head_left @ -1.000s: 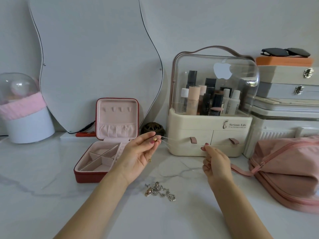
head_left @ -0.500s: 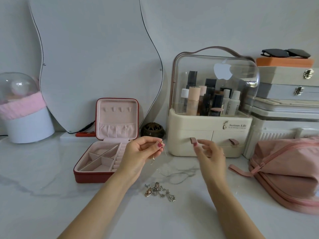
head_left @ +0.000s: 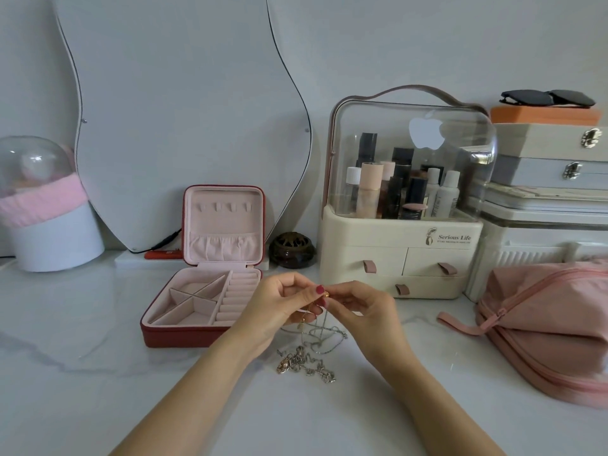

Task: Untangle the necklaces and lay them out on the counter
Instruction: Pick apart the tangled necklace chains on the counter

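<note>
The open red jewellery box with pale pink lining [head_left: 200, 301] shows bare compartments, its lid propped upright; the cream cosmetics organiser with a clear domed lid [head_left: 403, 192] holds roughly a dozen bottles and tubes above three drawers with pink tabs; the pink zipped fabric pouch [head_left: 552, 330] lies on the white marble counter [head_left: 82, 373] with its contents hidden. The left hand [head_left: 279, 307] and right hand [head_left: 365, 307] meet fingertip to fingertip, both pinching a thin chain with a small gold bead [head_left: 324, 311] that trails down to the counter; a tangled heap of silver and rose-gold necklaces [head_left: 306, 365] lies just below the hands, too knotted to count.
</note>
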